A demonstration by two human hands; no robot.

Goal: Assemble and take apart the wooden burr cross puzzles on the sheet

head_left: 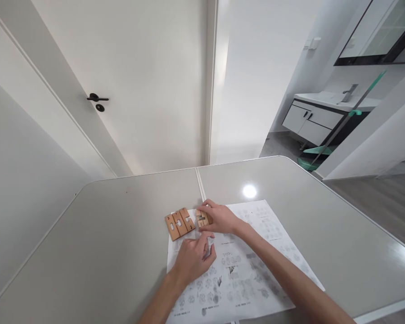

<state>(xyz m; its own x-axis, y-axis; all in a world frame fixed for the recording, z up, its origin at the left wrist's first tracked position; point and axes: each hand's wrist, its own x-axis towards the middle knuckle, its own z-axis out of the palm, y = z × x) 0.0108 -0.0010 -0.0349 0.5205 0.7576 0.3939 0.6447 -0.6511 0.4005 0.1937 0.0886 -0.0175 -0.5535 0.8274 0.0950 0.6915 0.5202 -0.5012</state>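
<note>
Three flat wooden pieces (179, 224) with cut-out slots lie side by side at the upper left corner of a large printed sheet (236, 270). Just right of them is a small group of lighter wooden pieces (201, 218), with grey showing in the gaps. My right hand (219, 218) closes around this group, thumb at its near edge and fingers at its far edge. Below it, my left hand (194, 256) hovers over or rests on the sheet, fingers curled but apart, with nothing visible in them.
A grey table (121, 243) with a pale seam extends around the sheet. Beyond its far edge stand a white door with a black handle (97, 97) and a white wall. At the right are a sink cabinet (313, 119) and a green broom and dustpan (308, 163).
</note>
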